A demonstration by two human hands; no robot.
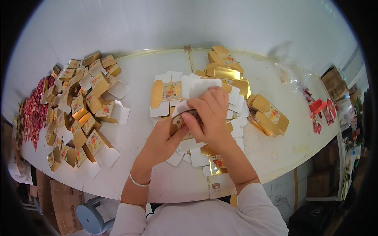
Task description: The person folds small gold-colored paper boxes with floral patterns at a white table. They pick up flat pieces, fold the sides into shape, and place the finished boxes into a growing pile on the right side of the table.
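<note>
Both hands meet over the middle of the table, closed on one small gold cardboard box (176, 125) with a white inner flap. My left hand (160, 142) grips its near left side with the thumb along the face. My right hand (210, 117) bends over its top and right, the thumb pressed close to the left one. Much of the box is hidden behind my fingers. Beneath and around them spreads a loose layer of flat white-and-gold box blanks (157, 94), some with a floral print.
Many opened gold boxes (80, 114) are heaped at the left, beside a pile of small red wrapped pieces (34, 106). Stacked flat blanks (269, 116) lie to the right, more (226, 63) at the back. Red packets (321, 110) and clear plastic (293, 72) lie far right. A blue stool (90, 217) stands below.
</note>
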